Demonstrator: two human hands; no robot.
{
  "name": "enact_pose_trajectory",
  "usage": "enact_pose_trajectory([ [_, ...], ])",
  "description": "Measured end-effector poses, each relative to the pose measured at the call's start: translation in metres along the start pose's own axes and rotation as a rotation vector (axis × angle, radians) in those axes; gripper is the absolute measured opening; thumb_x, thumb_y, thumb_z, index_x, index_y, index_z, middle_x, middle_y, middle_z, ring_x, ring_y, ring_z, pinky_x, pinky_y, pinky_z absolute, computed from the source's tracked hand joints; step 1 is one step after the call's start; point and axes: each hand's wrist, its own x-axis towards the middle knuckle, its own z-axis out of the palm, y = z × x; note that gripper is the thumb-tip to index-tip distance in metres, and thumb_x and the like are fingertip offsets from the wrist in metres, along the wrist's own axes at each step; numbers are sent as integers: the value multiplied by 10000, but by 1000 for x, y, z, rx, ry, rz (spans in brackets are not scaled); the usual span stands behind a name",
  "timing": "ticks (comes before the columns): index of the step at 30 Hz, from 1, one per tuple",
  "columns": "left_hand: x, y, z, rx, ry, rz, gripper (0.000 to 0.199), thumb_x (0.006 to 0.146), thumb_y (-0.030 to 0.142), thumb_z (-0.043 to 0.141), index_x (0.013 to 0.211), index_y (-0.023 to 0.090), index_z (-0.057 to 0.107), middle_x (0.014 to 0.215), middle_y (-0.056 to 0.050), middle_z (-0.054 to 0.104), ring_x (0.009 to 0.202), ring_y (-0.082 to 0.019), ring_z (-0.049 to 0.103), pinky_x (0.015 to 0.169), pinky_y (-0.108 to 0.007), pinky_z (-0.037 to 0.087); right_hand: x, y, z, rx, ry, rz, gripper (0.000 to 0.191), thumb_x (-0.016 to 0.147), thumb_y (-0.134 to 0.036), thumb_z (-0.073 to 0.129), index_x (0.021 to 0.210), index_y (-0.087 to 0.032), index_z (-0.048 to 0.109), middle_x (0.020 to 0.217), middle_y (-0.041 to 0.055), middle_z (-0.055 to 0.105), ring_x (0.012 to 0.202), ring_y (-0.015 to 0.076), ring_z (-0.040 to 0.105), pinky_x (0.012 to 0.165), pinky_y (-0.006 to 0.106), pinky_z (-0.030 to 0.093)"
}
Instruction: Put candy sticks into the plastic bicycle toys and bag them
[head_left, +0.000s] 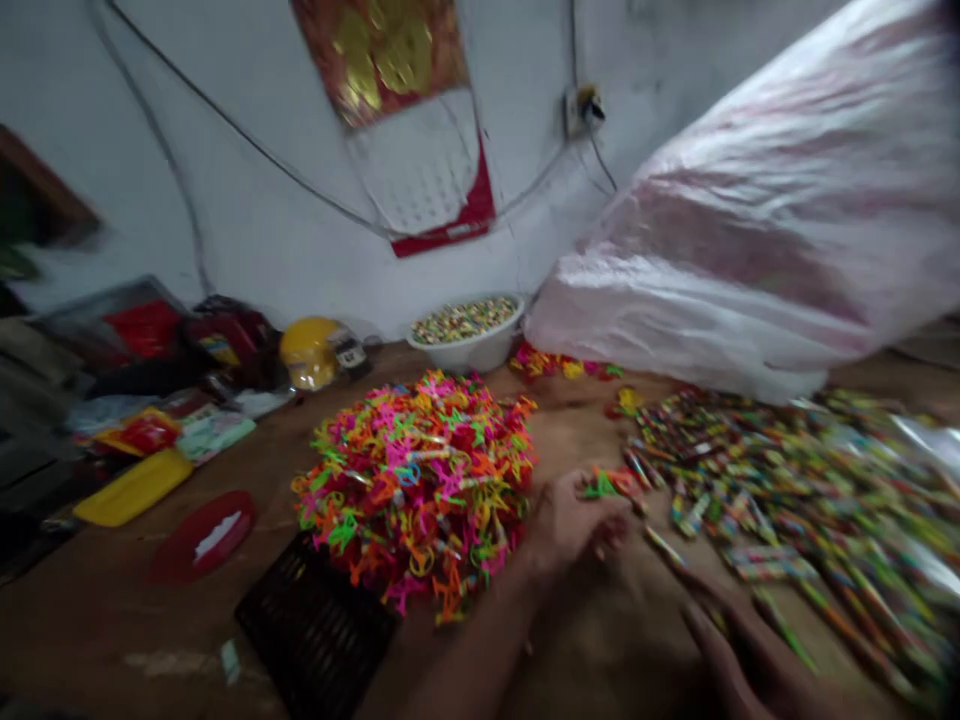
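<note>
My left hand point(571, 522) is closed on small bright plastic pieces point(611, 484), green and orange, near the middle of the table. To its right, my right hand point(724, 630) pinches a thin stick-like tube point(664, 548) that points toward the left hand. Blur hides the fine detail of both. Left of my left hand rises a big heap of small neon plastic pieces point(420, 480) in pink, orange, green and yellow. Beyond my right hand spreads a wide pile of slim, colourfully printed tubes point(787, 490).
A black slotted basket point(311, 625) is partly under the heap. At the back stand a white bowl point(472, 350) of small pieces and a large translucent plastic bag point(750, 240). A red dish point(206, 540) and a yellow tray point(135, 488) lie left on the wooden table point(97, 620).
</note>
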Motion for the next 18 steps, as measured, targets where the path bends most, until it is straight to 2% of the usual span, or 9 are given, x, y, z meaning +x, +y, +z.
enact_pose_trajectory([
  [2, -8, -3, -2, -123, -102, -60, 322, 726, 369, 694, 909, 127, 586, 773, -49, 665, 534, -115, 591, 428, -192, 415, -7, -9, -5, 73, -87, 5, 394, 843, -432, 490, 1168, -264, 636, 1143, 56, 663, 1076, 263, 607, 880, 392, 528],
  [4, -16, -7, -3, -236, -175, -113, 336, 729, 364, 716, 933, 124, 597, 882, -63, 674, 607, -110, 631, 503, -192, 483, -7, -15, -8, 162, -160, 62, 409, 910, -389, 395, 1234, -220, 579, 1160, 85, 646, 1099, 239, 590, 898, 388, 506],
  [7, -26, -11, -4, -398, -255, -169, 289, 777, 350, 691, 940, 128, 606, 960, -77, 675, 676, -118, 661, 636, -231, 541, -3, -15, -14, 200, -148, 135, 295, 905, -363, 457, 1088, -209, 629, 932, 68, 674, 896, 199, 632, 766, 321, 516],
  [10, -33, -13, -1, -523, -295, -197, 228, 813, 283, 657, 974, 125, 619, 979, -91, 681, 749, -166, 686, 717, -296, 556, 0, -14, -24, 161, -79, 113, 174, 860, -345, 562, 930, -217, 657, 886, 43, 629, 839, 171, 590, 739, 286, 469],
  [12, -36, -14, 4, -539, -275, -219, 217, 808, 246, 660, 981, 116, 637, 966, -92, 685, 741, -164, 685, 704, -285, 553, 3, -14, -24, 186, -11, 157, 146, 837, -346, 603, 897, -222, 651, 830, 25, 603, 765, 149, 564, 667, 263, 446],
  [14, -37, -13, 8, -546, -255, -240, 185, 794, 237, 674, 923, 107, 654, 904, -79, 685, 667, -133, 662, 640, -248, 544, 5, -15, -19, 340, 50, 274, 140, 826, -358, 622, 875, -228, 607, 724, -12, 569, 619, 114, 526, 541, 233, 410],
  [16, -39, -12, 11, -571, -253, -248, 149, 779, 234, 687, 854, 110, 651, 799, -49, 667, 600, -113, 627, 555, -223, 528, 5, -14, -13, 546, 70, 399, 171, 825, -378, 625, 832, -231, 537, 616, -53, 510, 485, 85, 458, 441, 210, 363],
  [18, -42, -12, 13, -593, -261, -260, 126, 783, 227, 683, 815, 115, 637, 738, -29, 639, 591, -115, 611, 523, -229, 533, 4, -13, -8, 640, 67, 462, 202, 831, -395, 615, 810, -230, 500, 570, -69, 480, 430, 76, 420, 395, 199, 337],
])
